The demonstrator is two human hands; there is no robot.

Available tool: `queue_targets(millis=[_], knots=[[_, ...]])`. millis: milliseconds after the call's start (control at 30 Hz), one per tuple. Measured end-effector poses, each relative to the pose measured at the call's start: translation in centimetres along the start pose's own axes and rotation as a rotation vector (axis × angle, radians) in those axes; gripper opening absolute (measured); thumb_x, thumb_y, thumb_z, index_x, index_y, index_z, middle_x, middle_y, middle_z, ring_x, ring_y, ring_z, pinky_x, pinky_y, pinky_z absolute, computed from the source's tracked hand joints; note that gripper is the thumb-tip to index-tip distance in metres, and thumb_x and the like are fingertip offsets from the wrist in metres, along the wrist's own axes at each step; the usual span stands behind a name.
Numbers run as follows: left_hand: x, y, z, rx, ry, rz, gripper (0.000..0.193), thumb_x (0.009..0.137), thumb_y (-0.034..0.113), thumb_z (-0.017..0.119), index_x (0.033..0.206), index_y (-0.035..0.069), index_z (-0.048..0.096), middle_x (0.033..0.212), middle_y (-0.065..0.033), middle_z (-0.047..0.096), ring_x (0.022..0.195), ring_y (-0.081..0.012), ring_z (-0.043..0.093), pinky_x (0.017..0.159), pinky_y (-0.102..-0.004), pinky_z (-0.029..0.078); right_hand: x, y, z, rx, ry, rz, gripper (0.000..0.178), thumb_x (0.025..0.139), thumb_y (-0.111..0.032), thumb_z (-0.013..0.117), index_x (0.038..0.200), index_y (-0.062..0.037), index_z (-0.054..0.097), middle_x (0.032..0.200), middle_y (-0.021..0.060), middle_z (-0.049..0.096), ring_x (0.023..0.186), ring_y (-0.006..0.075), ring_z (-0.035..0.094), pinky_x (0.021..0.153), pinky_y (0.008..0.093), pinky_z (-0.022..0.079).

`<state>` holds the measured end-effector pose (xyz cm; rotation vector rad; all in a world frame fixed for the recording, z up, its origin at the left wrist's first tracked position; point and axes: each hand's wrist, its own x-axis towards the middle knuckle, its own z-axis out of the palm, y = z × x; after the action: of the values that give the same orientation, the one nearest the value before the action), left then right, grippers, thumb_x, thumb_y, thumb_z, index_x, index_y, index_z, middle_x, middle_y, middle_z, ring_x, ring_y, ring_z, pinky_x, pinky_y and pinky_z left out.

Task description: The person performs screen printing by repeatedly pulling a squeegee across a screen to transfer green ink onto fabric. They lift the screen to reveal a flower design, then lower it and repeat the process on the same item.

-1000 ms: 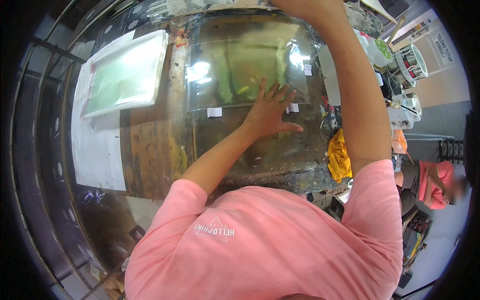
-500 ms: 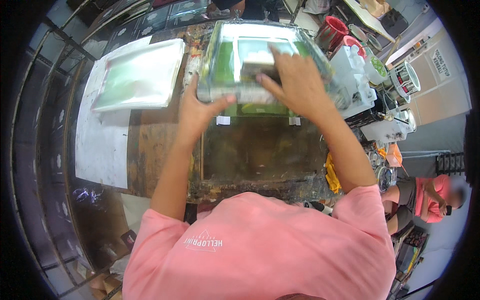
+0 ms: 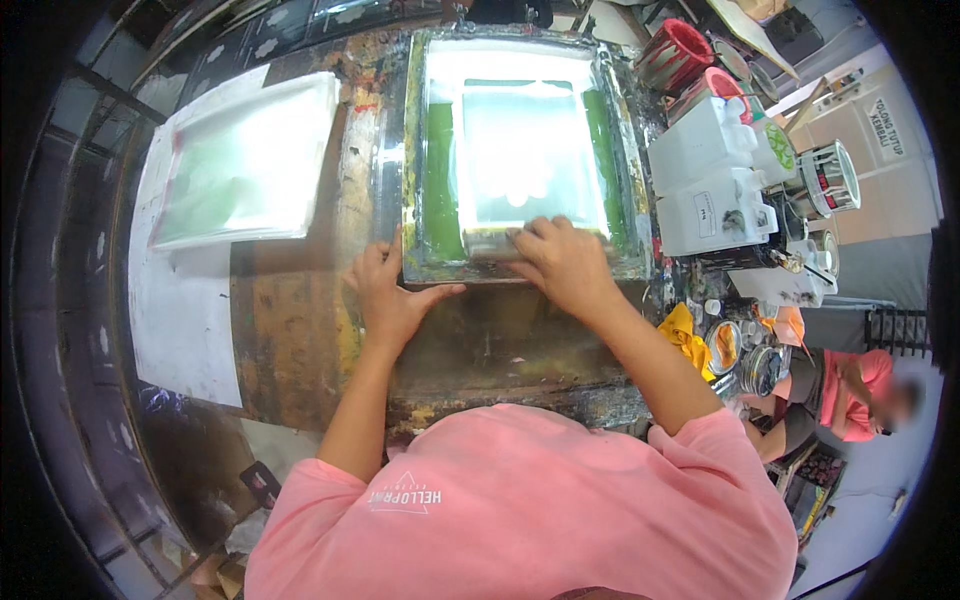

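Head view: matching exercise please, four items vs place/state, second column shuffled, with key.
Column 1
1. Left hand
2. Right hand
3. Cloth
4. Stack of clear plastic sheets

Column 2
A. Lying partly over white paper
B. Fingers closed on a squeegee-like bar
C. Yellow and crumpled, beyond the right forearm
D. Thumb and fingers spread at the near left corner of the screen frame

Pairs: 1-D, 2-B, 3-C, 4-A

Screen [image 3: 530, 150] on table [image 3: 285, 320]; sheets [image 3: 250, 165] to its left, on paper [image 3: 185, 330]; jugs [image 3: 688, 222] to its right; cloth [image 3: 682, 332] before jugs
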<state>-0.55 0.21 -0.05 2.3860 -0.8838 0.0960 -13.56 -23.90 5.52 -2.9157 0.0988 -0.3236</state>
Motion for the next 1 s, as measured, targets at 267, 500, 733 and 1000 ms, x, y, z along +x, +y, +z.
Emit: queue_targets(millis=[267,500,733,1000], knots=[[0.7,0.7,-0.8,-0.019,0.013,-0.001,0.108,0.049,0.061,0.096,0.139,0.008,0.066,0.109,-0.0064,0.057,0.108,-0.0268,0.051,0.101,-0.0444,0.031,13.1,9.7,2.7,-0.138,0.165,-0.005,0.033,0.093,-0.046,0.07,0.106,-0.0148,0.074,0.096,0.0071,0.067,0.092,0.0285,0.069,0.072,0.045,0.058],[0.5,-0.3,0.2,-0.067,0.134,0.059,0.119,0.052,0.068,0.092,0.149,0.007,0.058,0.1,-0.0069,0.06,0.098,-0.025,0.053,0.095,-0.0411,0.033,20.6,13.3,-1.3,-0.002,-0.105,-0.018,0.053,0.098,-0.061,0.058,0.104,-0.0096,0.071,0.097,0.0148,0.072,0.093,0.0378,0.069,0.08,0.0479,0.054],[0.5,0.4,-0.3,-0.143,0.1,0.058,0.118,0.058,0.069,0.089,0.149,0.002,0.055,0.087,-0.0075,0.064,0.085,-0.0231,0.056,0.094,-0.0408,0.035,17.9,13.7,2.3,-0.153,0.129,-0.022,0.042,0.098,-0.054,0.061,0.105,-0.0133,0.071,0.093,0.0104,0.068,0.091,0.0337,0.07,0.075,0.0487,0.055],[-0.1,0.6,-0.5,-0.115,0.023,-0.039,0.114,0.06,0.063,0.092,0.15,0.003,0.055,0.106,-0.0104,0.073,0.104,-0.0273,0.06,0.1,-0.0423,0.036,4.2,2.4,-1.0,-0.1,-0.05,0.043,0.04,0.095,-0.046,0.068,0.106,-0.0084,0.062,0.097,0.0116,0.065,0.089,0.0341,0.068,0.071,0.0501,0.056]])
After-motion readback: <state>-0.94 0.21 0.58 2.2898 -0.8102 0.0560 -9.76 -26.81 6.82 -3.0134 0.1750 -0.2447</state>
